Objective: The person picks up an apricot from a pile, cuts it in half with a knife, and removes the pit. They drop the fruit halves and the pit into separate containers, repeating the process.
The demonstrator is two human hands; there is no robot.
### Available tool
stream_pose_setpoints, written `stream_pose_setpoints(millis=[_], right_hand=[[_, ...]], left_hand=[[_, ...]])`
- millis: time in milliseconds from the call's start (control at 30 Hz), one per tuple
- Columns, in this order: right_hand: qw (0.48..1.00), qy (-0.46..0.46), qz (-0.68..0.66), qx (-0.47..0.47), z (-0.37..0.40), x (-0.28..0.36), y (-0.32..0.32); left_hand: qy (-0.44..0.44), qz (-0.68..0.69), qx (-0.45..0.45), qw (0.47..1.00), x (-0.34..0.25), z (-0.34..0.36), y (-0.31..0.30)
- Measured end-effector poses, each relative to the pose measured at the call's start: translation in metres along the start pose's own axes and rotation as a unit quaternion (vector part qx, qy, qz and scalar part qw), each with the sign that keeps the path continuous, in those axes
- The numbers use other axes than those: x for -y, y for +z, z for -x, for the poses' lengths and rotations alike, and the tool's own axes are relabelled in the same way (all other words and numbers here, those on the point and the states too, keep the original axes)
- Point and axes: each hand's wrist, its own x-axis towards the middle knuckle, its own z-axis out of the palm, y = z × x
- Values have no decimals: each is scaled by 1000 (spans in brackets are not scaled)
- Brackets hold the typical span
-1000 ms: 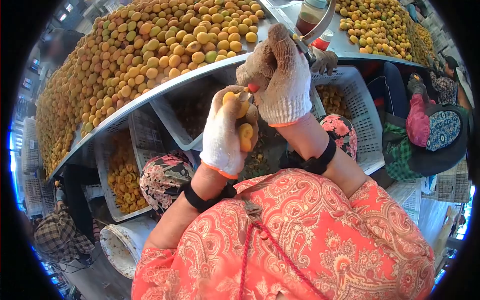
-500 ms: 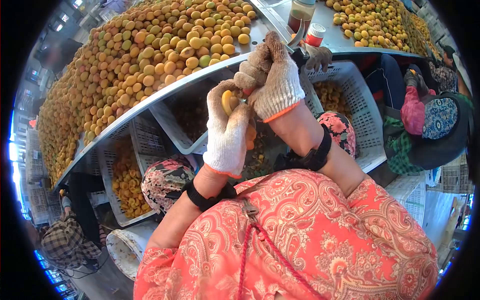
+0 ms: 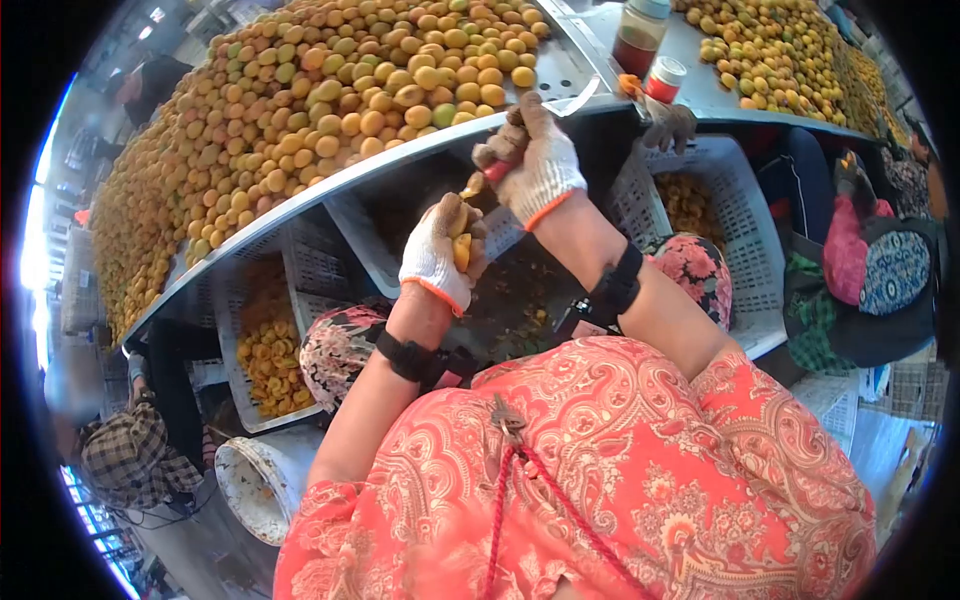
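Observation:
My left hand (image 3: 440,252), in a white glove, is closed around a yellow apricot (image 3: 462,250) held over a basket. My right hand (image 3: 530,165), in a stained white glove, grips a knife (image 3: 560,105) with a red handle; its curved blade points up and right, and its handle end touches the fruit. Both hands are close together below the edge of a metal table (image 3: 400,150) heaped with apricots (image 3: 330,100).
White plastic baskets (image 3: 700,180) stand under the table, several holding cut fruit (image 3: 262,345). A jar (image 3: 640,35) and a red-lidded bottle (image 3: 663,78) stand on the table. Another gloved hand (image 3: 668,120) rests at the table edge; a seated person (image 3: 860,260) is at right. A white bucket (image 3: 255,485) sits lower left.
Both hands have moved away from me and slightly down, toward the table edge. The left hand's fruit has been turned, and the right hand still works at it with the knife.

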Motion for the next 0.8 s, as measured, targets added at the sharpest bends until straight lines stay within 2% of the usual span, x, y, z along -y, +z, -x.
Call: stream_pose_setpoints(millis=[67, 100, 167, 333, 400, 467, 567, 633, 667, 700, 733, 767, 800], right_hand=[[991, -71, 112, 10, 0, 0, -5], [980, -79, 182, 14, 5, 3, -7], [978, -75, 196, 10, 8, 5, -12], [961, -98, 254, 52, 17, 3, -12], [960, -105, 252, 63, 20, 0, -7], [954, -87, 281, 63, 30, 1, -2], [955, -70, 277, 82, 30, 9, -10], [958, -53, 278, 54, 44, 20, -6], [959, -63, 271, 55, 43, 26, -9], [962, -57, 265, 42, 40, 33, -16], [964, -48, 259, 28, 38, 39, -20], [955, -50, 292, 2, 40, 44, -19], [956, -53, 287, 2, 39, 46, -21]], left_hand=[[-17, 10, -25, 1000, -9, 0, -13], [18, 1, 22, 1000, -12, 3, -17], [86, -8, 121, 989, -17, 9, -22], [89, 2, 117, 989, -39, 26, -28], [95, 37, 163, 981, -50, 32, -36], [104, 24, 165, 981, -63, 46, -41], [139, -48, 103, 984, -89, 65, -62], [201, -145, -75, 966, -113, 75, -82], [285, -187, -86, 936, -124, 74, -110], [345, -271, -153, 886, -134, 80, -127], [351, -347, -239, 836, -153, 67, -174], [325, -518, -320, 723, -176, 67, -221], [249, -687, -425, 535, -192, 86, -211]])
